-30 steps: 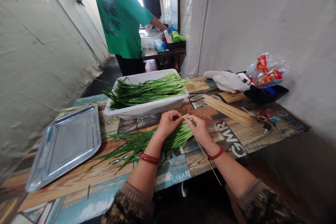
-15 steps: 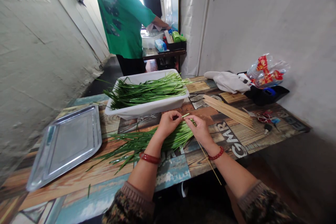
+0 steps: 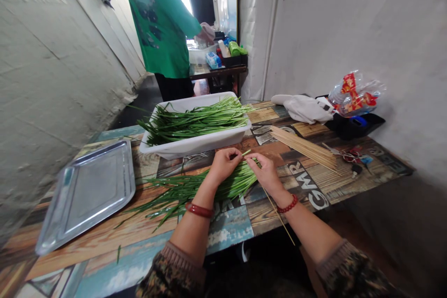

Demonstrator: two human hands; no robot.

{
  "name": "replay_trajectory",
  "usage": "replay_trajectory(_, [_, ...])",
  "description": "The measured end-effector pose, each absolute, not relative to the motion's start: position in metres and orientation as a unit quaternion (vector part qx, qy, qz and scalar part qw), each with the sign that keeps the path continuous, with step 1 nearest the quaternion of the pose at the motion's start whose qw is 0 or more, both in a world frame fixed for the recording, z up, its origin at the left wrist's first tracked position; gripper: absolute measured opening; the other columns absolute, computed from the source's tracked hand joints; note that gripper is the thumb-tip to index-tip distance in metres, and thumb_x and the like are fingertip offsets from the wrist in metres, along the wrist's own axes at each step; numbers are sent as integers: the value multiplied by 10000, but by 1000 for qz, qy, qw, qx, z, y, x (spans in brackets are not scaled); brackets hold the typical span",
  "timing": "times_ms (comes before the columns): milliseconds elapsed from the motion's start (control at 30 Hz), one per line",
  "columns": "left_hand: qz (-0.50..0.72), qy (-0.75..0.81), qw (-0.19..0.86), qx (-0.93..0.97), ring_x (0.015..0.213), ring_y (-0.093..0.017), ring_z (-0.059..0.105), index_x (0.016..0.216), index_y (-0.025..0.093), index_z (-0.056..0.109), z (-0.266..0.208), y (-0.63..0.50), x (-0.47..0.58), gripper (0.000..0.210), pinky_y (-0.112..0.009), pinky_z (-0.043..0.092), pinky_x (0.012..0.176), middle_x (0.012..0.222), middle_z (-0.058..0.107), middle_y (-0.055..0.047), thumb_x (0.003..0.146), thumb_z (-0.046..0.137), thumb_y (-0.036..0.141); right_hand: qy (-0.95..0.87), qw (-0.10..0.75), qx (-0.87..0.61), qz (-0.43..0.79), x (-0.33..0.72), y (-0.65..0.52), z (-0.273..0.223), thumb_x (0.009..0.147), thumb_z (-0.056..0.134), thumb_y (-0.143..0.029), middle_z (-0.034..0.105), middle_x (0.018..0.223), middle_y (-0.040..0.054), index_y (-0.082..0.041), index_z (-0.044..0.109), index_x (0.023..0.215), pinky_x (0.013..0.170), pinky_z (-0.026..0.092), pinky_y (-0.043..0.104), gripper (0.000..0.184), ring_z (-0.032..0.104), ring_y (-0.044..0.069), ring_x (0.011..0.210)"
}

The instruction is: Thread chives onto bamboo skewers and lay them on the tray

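Plank-patterned tabletop (image 3: 94, 256), skewer (image 3: 278, 216) aslant past near edge

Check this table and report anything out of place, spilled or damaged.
A small green scrap lies alone on the table, near the metal tray and apart from the pile of long green leaves, so it looks like a dropped piece. No spill or damage stands out.

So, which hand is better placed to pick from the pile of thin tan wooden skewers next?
Probably the right hand: it is nearer the skewer pile than the left hand, though both pinch at a slender pale-green stalk.
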State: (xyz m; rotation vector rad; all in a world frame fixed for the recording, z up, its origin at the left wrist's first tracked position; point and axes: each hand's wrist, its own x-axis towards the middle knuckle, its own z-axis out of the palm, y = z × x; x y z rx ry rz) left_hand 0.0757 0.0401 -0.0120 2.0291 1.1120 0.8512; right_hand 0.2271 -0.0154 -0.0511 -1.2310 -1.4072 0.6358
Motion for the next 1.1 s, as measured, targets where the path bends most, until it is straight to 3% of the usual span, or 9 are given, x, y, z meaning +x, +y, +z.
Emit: replay_trajectory(1100, [345,399,382,759,655,-130,567,705,115,680,-16,41,76,204,-222,423,642,686,669,-31,789,575,269,-590,558,-514,278,227,-15,-53,863,544,-318,730,899,62,-169,703,918,782,498,307,224,667,199,836])
